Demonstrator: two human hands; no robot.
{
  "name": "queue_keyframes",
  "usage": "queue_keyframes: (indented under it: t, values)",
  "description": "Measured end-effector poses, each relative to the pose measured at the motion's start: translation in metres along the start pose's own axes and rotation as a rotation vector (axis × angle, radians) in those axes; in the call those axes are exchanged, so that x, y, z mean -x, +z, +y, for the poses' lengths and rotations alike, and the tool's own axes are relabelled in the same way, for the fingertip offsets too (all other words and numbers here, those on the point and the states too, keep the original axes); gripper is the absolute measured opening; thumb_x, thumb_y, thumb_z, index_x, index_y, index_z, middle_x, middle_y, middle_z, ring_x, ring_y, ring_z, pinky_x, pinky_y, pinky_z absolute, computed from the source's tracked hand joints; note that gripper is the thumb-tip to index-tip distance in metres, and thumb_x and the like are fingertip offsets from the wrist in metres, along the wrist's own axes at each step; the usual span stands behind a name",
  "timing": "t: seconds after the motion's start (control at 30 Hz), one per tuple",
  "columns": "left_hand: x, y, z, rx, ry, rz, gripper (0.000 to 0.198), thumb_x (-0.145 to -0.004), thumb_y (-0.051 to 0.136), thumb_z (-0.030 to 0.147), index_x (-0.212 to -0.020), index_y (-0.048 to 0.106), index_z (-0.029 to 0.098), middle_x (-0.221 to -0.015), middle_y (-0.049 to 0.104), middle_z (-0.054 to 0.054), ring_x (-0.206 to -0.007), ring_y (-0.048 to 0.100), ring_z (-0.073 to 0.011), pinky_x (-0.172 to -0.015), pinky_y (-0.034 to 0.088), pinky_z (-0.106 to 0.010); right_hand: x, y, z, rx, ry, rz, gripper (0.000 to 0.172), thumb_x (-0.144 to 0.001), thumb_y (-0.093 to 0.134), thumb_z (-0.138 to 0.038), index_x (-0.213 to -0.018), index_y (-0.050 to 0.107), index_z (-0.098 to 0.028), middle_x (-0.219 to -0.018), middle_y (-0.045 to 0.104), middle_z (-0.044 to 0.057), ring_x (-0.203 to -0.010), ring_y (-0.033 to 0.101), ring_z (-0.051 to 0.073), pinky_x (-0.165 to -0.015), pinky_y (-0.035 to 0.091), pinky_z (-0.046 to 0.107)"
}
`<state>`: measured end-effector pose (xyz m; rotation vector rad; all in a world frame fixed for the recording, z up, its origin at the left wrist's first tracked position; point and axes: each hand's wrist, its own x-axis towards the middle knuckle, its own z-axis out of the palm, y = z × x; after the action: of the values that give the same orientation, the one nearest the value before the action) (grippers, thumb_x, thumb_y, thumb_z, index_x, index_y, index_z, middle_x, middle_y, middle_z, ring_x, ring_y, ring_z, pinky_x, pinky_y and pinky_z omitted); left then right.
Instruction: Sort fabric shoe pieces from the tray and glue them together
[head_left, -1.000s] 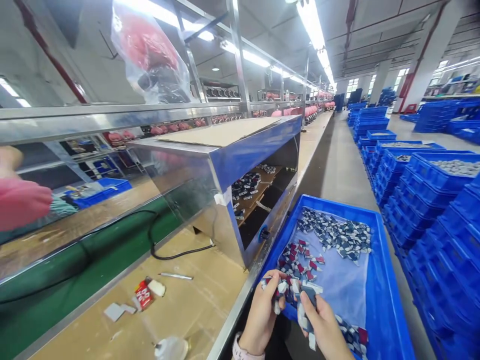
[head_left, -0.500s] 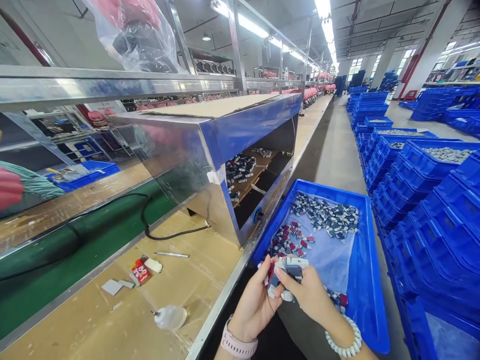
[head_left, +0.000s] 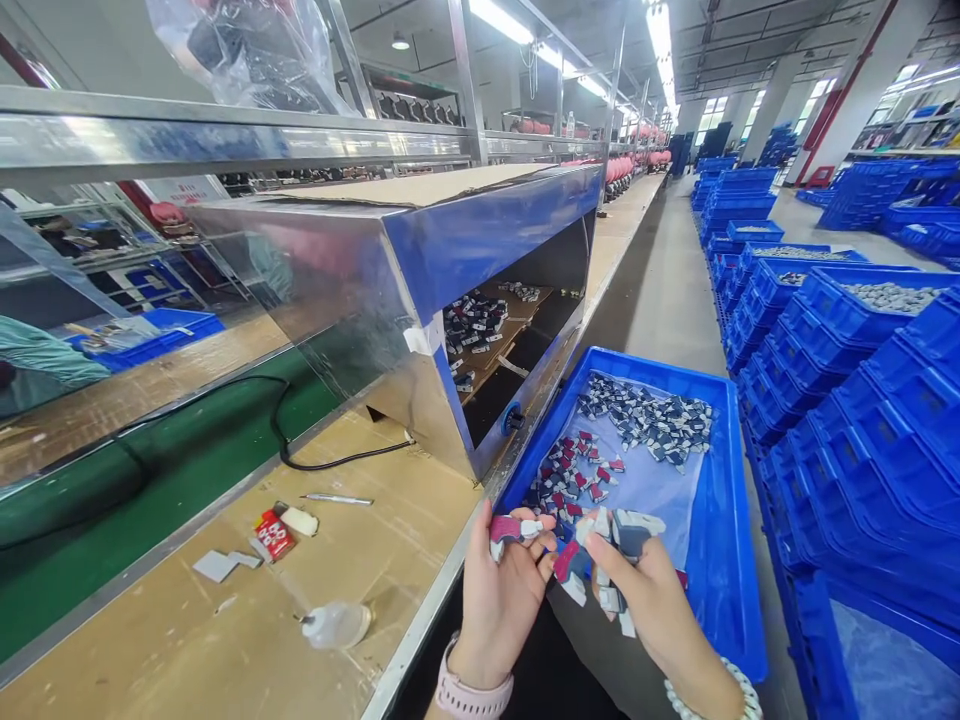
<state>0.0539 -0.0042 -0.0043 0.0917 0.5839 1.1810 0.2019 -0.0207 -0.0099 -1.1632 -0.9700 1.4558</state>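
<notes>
My left hand point(head_left: 501, 605) is palm up, with a small red-and-white plastic piece point(head_left: 508, 530) between its thumb and curled fingers. To its right, my right hand point(head_left: 656, 605) grips a bunch of small grey-and-white plastic pieces point(head_left: 631, 532), a red one point(head_left: 571, 565) among them at the fingertips. Both hands are over the near end of a blue tray point(head_left: 742, 570). Inside the tray lie a heap of grey-and-white pieces point(head_left: 660, 425) and a smaller heap of red-and-white pieces point(head_left: 574, 470), on a pale liner. What exactly the pieces are, I cannot tell.
A metal hood point(head_left: 360, 300) stands on the bench, with more small pieces point(head_left: 476, 322) on a board inside. Nearer are a clear bottle point(head_left: 337, 625), a red packet point(head_left: 274, 535), a pen-like tool point(head_left: 337, 499) and a black cable point(head_left: 345, 464). Stacked blue crates point(head_left: 862, 440) line the right.
My hands have moved apart from being together around the pieces. The left now has one red-and-white piece, and the right has the bunch, shifted right. The view has tilted slightly.
</notes>
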Motion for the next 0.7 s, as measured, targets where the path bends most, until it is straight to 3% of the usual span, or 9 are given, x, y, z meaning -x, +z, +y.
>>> queue_keyframes:
  t: [0.17,0.4,0.5,0.6,0.7]
  values:
    - [0.007,0.003,-0.002,0.16,-0.081,0.074,0.036,-0.097,0.048,0.041,-0.079,0.068,0.018,-0.082,0.075,-0.006,-0.073,0.068,-0.0184,-0.078,0.056,-0.034,0.002,0.006,0.013,-0.003,0.045,-0.006,0.052,-0.074,0.073,-0.063,-0.062,0.052,-0.017,-0.046,0.051,-0.002,-0.039,0.045,0.008,-0.036,0.04,0.019]
    - [0.021,0.016,0.0,0.287,-0.172,0.172,0.056,-0.103,0.028,0.05,-0.096,0.071,0.015,-0.081,0.078,-0.007,-0.078,0.071,-0.0209,-0.079,0.057,-0.036,0.006,0.011,0.015,0.059,-0.004,-0.082,0.046,-0.083,0.067,-0.058,-0.064,0.054,-0.018,-0.048,0.05,-0.003,-0.041,0.045,0.009,-0.039,0.041,0.021]
    - [0.019,0.019,-0.004,0.228,-0.148,0.197,0.056,-0.103,0.03,0.05,-0.097,0.073,0.014,-0.082,0.077,-0.008,-0.084,0.071,-0.0233,-0.078,0.057,-0.036,0.006,0.011,0.009,0.11,-0.182,-0.156,0.032,-0.09,0.063,-0.048,-0.076,0.06,-0.019,-0.075,0.062,0.002,-0.068,0.061,0.015,-0.066,0.054,0.026]
    - [0.016,0.016,-0.012,0.148,-0.04,0.211,0.053,-0.102,0.035,0.047,-0.094,0.074,0.013,-0.089,0.076,-0.01,-0.092,0.071,-0.025,-0.08,0.057,-0.034,0.004,0.011,0.008,0.215,-0.347,-0.199,0.02,-0.093,0.061,-0.041,-0.092,0.068,-0.022,-0.117,0.06,0.007,-0.115,0.057,0.023,-0.103,0.044,0.033]
    - [0.009,0.001,-0.017,0.137,0.01,0.223,0.052,-0.103,0.037,0.044,-0.084,0.075,0.014,-0.087,0.075,-0.01,-0.092,0.071,-0.0233,-0.085,0.056,-0.032,-0.002,0.013,0.019,0.188,-0.282,-0.17,0.027,-0.093,0.057,-0.047,-0.096,0.069,-0.022,-0.127,0.056,0.01,-0.118,0.056,0.025,-0.105,0.044,0.036]
